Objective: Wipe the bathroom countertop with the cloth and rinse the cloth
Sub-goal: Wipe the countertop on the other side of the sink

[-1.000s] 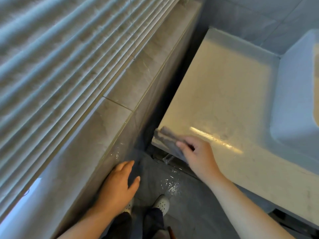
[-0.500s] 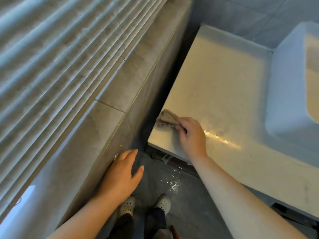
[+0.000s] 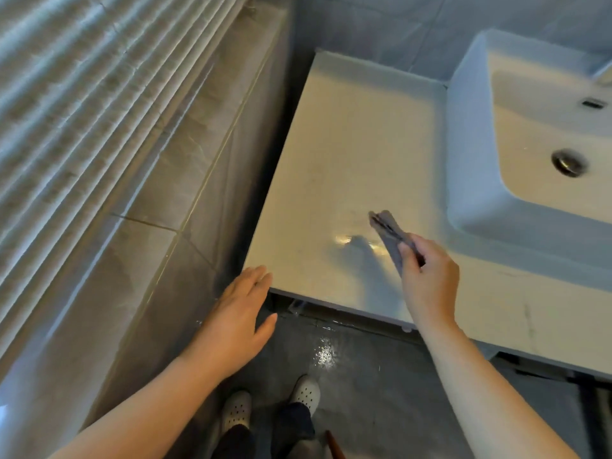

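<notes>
Grey folded cloth (image 3: pixel 384 224): pinched in the right hand (image 3: pixel 430 283), raised over the glossy cream desk (image 3: pixel 347 144), long axis pointed far-left.
White ceramic basin (image 3: pixel 470 160): found just right of that hand.
Left hand (image 3: pixel 238 316): flat, nothing gripped.

Below the front edge of the pale glossy stone table (image 3: pixel 347 154), the person wears white perforated rubber clogs (image 3: pixel 306 392) and dark trousers (image 3: pixel 293 424) whose hems fall over the clogs' tops. Nearer that edge, the left hand (image 3: pixel 238 319) and right hand (image 3: pixel 427 276) join bare forearms, uncovered down to the frame's bottom.
</notes>
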Action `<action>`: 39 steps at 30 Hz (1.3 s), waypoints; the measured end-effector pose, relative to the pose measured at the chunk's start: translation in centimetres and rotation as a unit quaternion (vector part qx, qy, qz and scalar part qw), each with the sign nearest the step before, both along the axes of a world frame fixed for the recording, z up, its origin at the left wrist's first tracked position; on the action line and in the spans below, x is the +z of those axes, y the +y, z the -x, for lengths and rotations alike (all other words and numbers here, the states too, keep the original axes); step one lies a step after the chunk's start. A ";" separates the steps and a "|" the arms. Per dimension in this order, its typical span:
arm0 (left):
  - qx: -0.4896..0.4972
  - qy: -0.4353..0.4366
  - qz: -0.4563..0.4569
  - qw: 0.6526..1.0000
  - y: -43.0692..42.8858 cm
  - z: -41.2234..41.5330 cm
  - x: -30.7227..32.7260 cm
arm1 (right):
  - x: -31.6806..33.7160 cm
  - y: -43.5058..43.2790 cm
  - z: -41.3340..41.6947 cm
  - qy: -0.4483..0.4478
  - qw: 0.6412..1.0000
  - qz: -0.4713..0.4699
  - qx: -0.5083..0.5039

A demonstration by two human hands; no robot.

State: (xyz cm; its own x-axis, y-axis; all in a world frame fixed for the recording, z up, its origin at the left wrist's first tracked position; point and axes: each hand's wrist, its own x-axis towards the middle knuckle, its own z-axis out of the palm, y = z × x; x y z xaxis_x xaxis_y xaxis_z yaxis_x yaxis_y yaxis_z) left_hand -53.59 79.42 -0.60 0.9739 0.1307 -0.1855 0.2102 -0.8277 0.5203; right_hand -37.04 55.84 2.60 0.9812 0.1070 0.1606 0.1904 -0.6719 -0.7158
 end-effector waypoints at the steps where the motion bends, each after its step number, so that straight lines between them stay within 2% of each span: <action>1: -0.016 0.002 -0.012 1.000 -0.2 -0.4 -0.2 | -0.6 -1.1 -1.4 -0.011 0.999 0.020 -0.032; 3: -0.038 0.011 -0.031 0.999 -0.3 -0.9 -0.5 | -2.2 -2.8 -3.9 0.001 0.996 0.054 -0.074; 6: -0.056 0.012 -0.070 0.996 -0.1 -1.0 -0.9 | -4.8 -3.2 -5.4 0.022 0.993 0.084 -0.080; 9: -0.062 -0.001 -0.090 0.994 0.1 -1.1 -1.0 | -6.4 -0.9 -4.5 -0.001 0.995 0.067 -0.070; 15: -0.069 -0.011 -0.092 0.993 0.3 -1.1 -1.2 | -6.3 3.7 -0.2 -0.025 0.998 0.050 0.019; 21: -0.086 0.015 -0.076 0.993 1.0 -1.4 -0.8 | -5.2 3.8 6.5 0.040 0.994 0.039 0.094; 24: -0.100 0.021 -0.079 0.992 1.1 -1.3 -0.7 | -3.6 2.9 9.4 0.141 0.984 -0.051 0.094; 26: -0.106 0.020 -0.081 0.991 1.2 -1.3 -0.6 | -2.3 2.0 10.6 0.169 0.977 -0.106 0.070; 28: -0.110 0.021 -0.089 0.990 1.2 -1.4 -0.6 | -1.3 0.9 10.2 0.137 0.984 -0.110 0.033; 33: -0.110 0.038 -0.099 0.988 0.9 -1.3 -0.7 | -0.7 -2.0 2.8 0.010 0.997 -0.015 -0.078; 36: -0.110 0.041 -0.098 0.988 0.9 -1.4 -0.7 | -2.4 -2.7 -0.9 0.031 0.992 0.020 -0.119; 39: -0.115 0.051 -0.106 0.986 1.0 -1.4 -0.7 | -4.7 -1.2 -0.4 0.027 0.989 0.029 -0.145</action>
State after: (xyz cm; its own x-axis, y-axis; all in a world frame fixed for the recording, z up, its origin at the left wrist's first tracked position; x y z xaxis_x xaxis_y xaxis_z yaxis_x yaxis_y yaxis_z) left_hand -52.14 80.46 -1.33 0.9597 -0.0457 -0.2771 0.0462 -0.9475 0.3163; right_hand -36.65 54.61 -2.14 0.9791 -0.1720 0.1089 -0.0531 -0.7323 -0.6789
